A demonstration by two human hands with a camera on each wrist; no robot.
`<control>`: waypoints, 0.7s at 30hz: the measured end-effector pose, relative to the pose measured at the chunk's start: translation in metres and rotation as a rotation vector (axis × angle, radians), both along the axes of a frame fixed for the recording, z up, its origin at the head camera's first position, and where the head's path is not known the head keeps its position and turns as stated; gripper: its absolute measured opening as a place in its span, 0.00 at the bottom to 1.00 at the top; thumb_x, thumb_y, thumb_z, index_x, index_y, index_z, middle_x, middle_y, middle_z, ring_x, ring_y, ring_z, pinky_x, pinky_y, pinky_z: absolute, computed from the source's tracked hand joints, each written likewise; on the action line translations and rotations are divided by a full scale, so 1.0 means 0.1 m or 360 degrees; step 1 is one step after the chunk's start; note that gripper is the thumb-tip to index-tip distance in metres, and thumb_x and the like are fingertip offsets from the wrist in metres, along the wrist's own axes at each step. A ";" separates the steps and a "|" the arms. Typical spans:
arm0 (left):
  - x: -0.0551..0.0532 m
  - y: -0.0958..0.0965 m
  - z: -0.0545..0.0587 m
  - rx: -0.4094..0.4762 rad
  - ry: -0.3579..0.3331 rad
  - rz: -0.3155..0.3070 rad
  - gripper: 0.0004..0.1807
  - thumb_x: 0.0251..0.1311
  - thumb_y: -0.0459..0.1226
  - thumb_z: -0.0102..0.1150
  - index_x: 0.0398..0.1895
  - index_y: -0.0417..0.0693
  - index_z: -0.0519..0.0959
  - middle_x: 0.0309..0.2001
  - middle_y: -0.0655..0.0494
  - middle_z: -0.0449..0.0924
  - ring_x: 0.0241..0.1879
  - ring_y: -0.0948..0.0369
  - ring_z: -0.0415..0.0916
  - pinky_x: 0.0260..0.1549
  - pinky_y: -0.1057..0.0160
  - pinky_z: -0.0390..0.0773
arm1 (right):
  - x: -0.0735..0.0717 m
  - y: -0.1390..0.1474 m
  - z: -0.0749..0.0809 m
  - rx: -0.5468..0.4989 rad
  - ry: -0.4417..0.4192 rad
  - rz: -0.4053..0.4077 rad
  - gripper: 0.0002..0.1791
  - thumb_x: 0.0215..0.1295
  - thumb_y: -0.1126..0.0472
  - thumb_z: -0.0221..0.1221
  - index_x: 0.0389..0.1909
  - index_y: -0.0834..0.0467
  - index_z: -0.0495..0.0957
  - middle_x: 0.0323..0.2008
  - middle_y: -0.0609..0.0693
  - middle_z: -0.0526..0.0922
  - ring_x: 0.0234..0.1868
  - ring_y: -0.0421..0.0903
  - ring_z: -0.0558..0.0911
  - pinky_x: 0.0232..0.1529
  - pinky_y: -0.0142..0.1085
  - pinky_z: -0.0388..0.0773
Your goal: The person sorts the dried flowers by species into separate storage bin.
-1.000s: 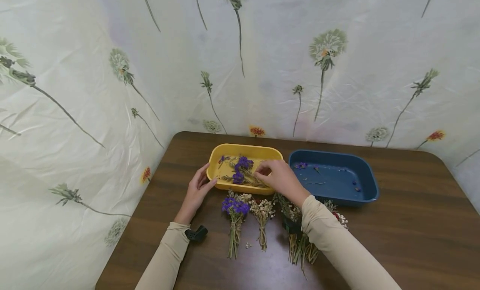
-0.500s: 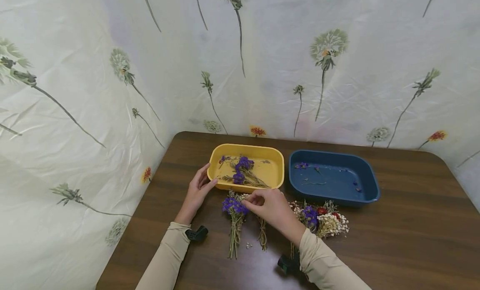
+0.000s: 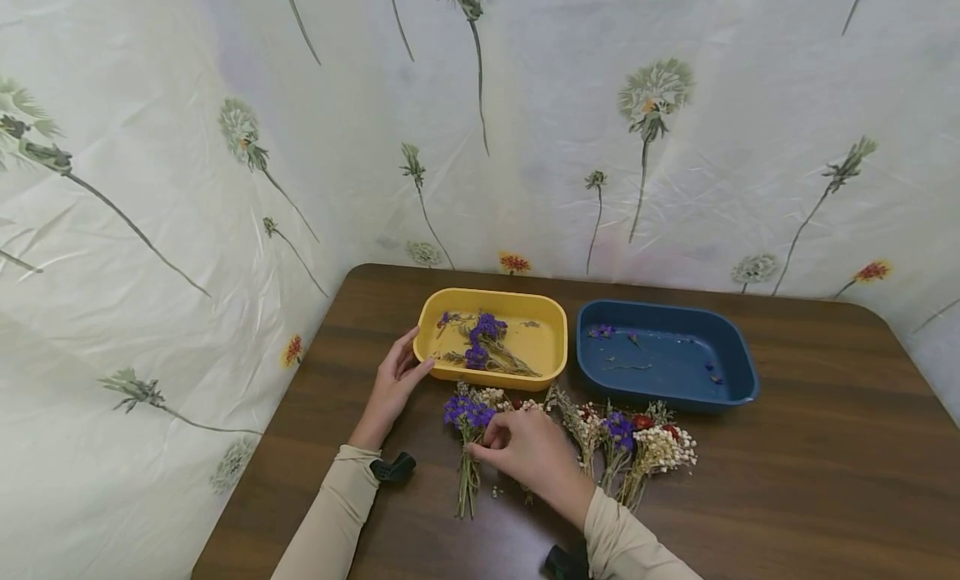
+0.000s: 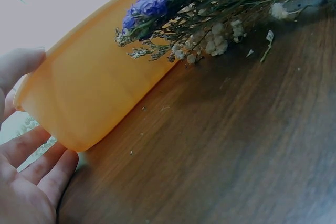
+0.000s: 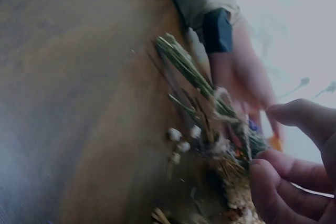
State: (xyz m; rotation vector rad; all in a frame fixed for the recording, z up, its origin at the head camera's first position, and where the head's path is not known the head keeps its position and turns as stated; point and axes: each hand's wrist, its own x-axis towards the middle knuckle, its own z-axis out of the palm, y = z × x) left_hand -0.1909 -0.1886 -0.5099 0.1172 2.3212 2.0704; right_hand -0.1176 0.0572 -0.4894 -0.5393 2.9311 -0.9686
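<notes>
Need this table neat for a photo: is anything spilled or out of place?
Loose white blossoms lie on the tabletop beside the purple bunch; purple scraps and a thin stem lie scattered in the blue tray. They look stray, being loose from any bunch.

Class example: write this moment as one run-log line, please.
left hand: touches yellow tray | right hand: at purple bouquet, contact unclear | yellow tray: purple sprigs | blue tray: purple scraps

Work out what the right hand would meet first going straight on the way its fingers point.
The right hand would probably meet the purple flower bundle first; whether the two already touch is hard to tell.
</notes>
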 end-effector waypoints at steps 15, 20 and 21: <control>-0.02 0.00 -0.02 -0.0015 0.0011 0.0001 0.37 0.73 0.38 0.62 0.81 0.47 0.59 0.78 0.40 0.61 0.76 0.44 0.64 0.73 0.41 0.66 | 0.09 -0.12 -0.12 -0.0064 -0.0078 0.0009 0.16 0.56 0.39 0.74 0.20 0.43 0.84 0.16 0.34 0.77 0.17 0.29 0.71 0.22 0.28 0.69; -0.04 -0.02 -0.07 0.0005 -0.0015 -0.0012 0.38 0.72 0.39 0.62 0.81 0.48 0.59 0.79 0.41 0.60 0.77 0.45 0.63 0.73 0.41 0.65 | 0.11 -0.14 -0.15 -0.0070 -0.0080 0.0018 0.13 0.57 0.41 0.73 0.20 0.41 0.85 0.14 0.32 0.77 0.15 0.28 0.71 0.23 0.28 0.70; -0.06 -0.03 -0.10 0.0007 -0.0014 -0.0012 0.38 0.72 0.39 0.62 0.81 0.49 0.59 0.79 0.41 0.60 0.77 0.45 0.63 0.73 0.41 0.65 | 0.11 -0.14 -0.15 -0.0079 -0.0073 0.0023 0.13 0.57 0.42 0.73 0.20 0.41 0.86 0.14 0.31 0.77 0.15 0.28 0.71 0.22 0.28 0.70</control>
